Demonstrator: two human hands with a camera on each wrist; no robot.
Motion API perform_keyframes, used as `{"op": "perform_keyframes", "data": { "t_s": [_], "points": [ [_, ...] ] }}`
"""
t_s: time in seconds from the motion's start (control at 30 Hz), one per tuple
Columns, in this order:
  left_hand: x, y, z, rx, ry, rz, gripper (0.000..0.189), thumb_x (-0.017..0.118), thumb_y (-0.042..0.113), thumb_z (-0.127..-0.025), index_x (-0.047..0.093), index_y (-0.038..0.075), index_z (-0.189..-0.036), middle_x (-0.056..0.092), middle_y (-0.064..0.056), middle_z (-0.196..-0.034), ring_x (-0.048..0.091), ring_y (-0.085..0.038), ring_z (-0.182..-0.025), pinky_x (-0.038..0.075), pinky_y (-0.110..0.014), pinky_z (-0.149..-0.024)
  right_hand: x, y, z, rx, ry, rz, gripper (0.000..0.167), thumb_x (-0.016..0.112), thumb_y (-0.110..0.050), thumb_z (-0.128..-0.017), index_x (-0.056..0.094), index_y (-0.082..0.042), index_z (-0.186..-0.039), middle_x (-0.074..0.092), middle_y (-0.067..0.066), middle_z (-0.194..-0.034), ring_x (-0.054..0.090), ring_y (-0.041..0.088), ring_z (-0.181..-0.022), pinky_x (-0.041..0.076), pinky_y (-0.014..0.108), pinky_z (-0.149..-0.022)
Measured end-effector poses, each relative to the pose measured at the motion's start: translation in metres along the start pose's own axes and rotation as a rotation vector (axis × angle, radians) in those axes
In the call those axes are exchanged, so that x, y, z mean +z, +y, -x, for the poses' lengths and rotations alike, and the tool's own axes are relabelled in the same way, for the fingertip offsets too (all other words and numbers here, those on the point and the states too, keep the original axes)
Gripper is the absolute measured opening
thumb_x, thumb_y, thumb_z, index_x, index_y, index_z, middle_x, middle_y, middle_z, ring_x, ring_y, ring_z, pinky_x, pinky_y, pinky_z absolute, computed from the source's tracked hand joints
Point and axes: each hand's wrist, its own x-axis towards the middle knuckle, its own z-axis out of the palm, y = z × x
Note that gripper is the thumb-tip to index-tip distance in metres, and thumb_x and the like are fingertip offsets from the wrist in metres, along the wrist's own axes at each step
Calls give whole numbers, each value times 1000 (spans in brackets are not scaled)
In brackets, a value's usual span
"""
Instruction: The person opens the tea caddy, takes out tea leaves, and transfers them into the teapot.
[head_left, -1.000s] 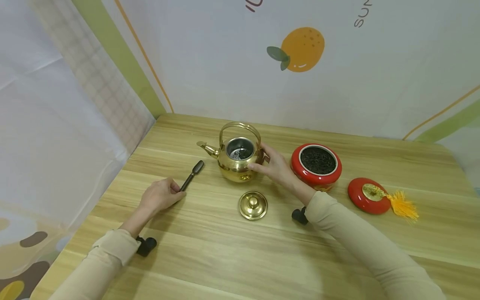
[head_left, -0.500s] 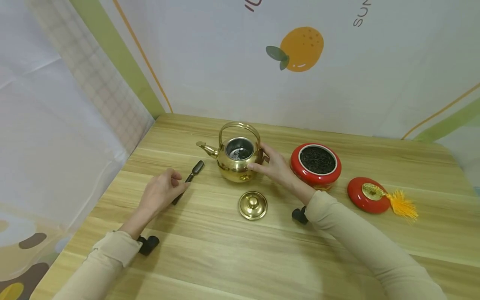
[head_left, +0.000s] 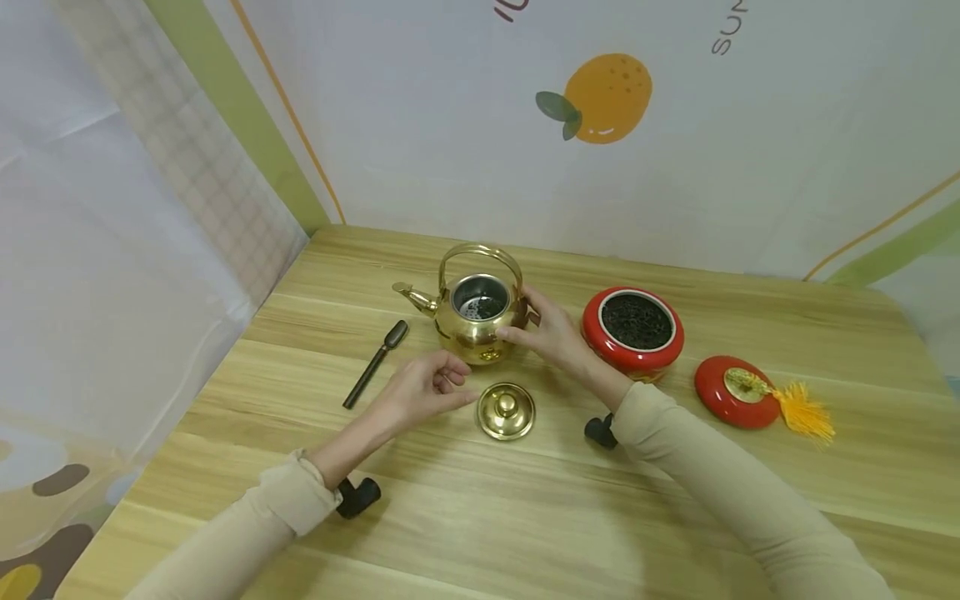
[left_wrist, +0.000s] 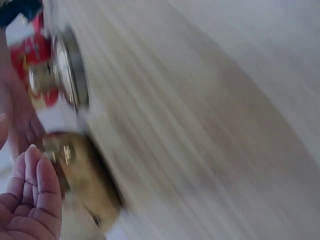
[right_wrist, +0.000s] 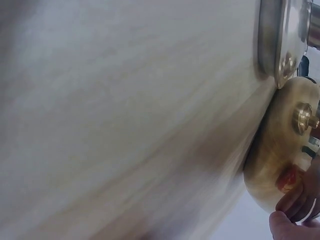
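A brass teapot [head_left: 474, 335], uncovered, stands on the table with dark tea leaves visible inside. My right hand [head_left: 555, 337] holds its right side, thumb at the front and fingers toward the back. In the right wrist view, fingertips [right_wrist: 290, 202] meet the teapot's wall [right_wrist: 270, 145]. My left hand [head_left: 423, 392] holds nothing; its loosely bent fingers hover just left of the brass lid [head_left: 506, 412], which lies knob up in front of the teapot. Whether the left fingertips touch the lid is unclear. A dark tea scoop [head_left: 377, 363] lies to the left.
Right of the teapot stands a red jar [head_left: 632, 333] full of dark tea leaves. Its red lid [head_left: 738, 392], with a yellow tassel [head_left: 805, 412], lies farther right. Behind the wooden table [head_left: 480, 525] hangs a printed cloth [head_left: 450, 125].
My left hand has let go of the tea scoop, leaving it on the table, and moved right to beside the brass lid. My right hand has stayed at the teapot.
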Motion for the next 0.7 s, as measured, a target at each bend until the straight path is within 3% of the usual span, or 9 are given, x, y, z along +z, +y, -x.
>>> {"op": "perform_keyframes", "data": {
  "t_s": [0.23, 0.53, 0.7],
  "points": [
    [25, 16, -13, 15, -107, -42, 35, 79, 15, -75, 64, 0, -104, 67, -10, -93, 62, -12, -76, 54, -19, -68, 1, 2, 1, -22, -4, -19, 64, 74, -12, -81, 44, -5, -137, 52, 13, -134, 43, 27, -130, 33, 46, -111],
    [37, 21, -20, 44, -126, -129, 34, 81, 16, -73, 65, 3, -100, 65, -5, -92, 62, -13, -75, 52, -18, -67, 0, 1, 1, -39, 0, -19, 63, 74, -11, -81, 45, -4, -136, 53, 14, -133, 44, 27, -129, 34, 46, -110],
    [41, 19, -21, 90, -126, -172, 28, 81, 13, -73, 65, 4, -95, 64, -4, -86, 61, -13, -71, 51, -17, -63, 0, 1, 1, -31, 2, -17, 63, 74, -11, -81, 44, -3, -136, 52, 15, -133, 43, 28, -129, 34, 45, -110]
  ]
}}
